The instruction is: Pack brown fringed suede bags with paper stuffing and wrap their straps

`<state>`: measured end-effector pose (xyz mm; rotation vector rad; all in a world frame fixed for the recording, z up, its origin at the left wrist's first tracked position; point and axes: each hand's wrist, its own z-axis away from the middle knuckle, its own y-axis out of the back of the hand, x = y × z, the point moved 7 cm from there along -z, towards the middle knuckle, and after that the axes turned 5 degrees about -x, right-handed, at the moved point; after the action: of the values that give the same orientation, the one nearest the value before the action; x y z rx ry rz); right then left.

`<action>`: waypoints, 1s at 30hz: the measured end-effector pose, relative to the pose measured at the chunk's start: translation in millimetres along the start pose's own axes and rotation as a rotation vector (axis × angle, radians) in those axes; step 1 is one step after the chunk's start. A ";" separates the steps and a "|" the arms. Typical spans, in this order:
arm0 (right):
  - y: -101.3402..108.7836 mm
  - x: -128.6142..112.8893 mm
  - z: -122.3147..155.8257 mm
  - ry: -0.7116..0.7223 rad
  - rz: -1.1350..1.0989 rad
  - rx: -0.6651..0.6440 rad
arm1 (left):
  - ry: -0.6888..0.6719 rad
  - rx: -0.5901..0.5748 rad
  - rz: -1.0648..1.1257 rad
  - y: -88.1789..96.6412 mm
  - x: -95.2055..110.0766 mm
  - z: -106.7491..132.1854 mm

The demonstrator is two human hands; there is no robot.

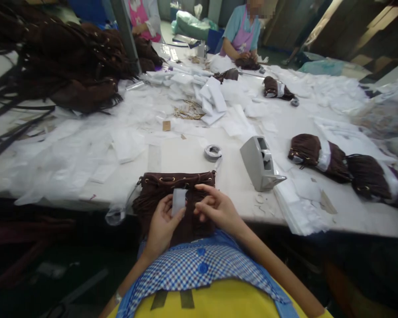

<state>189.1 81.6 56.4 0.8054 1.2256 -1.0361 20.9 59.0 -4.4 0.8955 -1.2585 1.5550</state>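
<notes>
A dark brown fringed drawstring bag (159, 187) lies at the table's near edge, hanging over it toward me. My left hand (162, 225) pinches a small white translucent strip (178, 201) against the bag's front. My right hand (217, 207) rests on the bag just right of the strip, fingers curled and thumb and forefinger pressed together; what they hold, if anything, is too small to make out.
A grey tape dispenser (260, 162) and a tape roll (212, 152) stand just beyond the bag. Wrapped brown bags (318, 152) lie at the right, unwrapped ones are piled at the left (73, 75). White plastic sheets (215, 97) cover the table (192, 154). A person (242, 35) works at the far end.
</notes>
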 end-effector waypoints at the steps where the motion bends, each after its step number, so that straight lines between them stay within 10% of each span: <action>1: -15.6 -3.6 -7.0 0.013 0.052 -0.074 | -0.001 -0.011 -0.001 -0.2 0.4 0.3; 5: -39.8 -5.5 -25.4 0.020 0.341 -0.168 | -0.010 -0.061 0.005 -0.9 1.8 1.3; 15: -24.0 -3.7 -35.0 -0.027 0.981 -0.011 | 0.046 -0.126 0.006 4.9 1.0 0.9; 23: -18.4 -2.8 -26.9 0.062 0.949 0.130 | 0.038 -0.103 0.019 2.8 6.4 0.2; 30: -36.4 1.9 -21.8 0.036 0.501 -0.018 | 0.001 -0.141 0.012 -1.0 15.3 2.4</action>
<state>147.5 88.7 52.1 1.0531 0.9886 -0.6025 16.9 59.8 10.7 0.7976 -1.3569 1.4565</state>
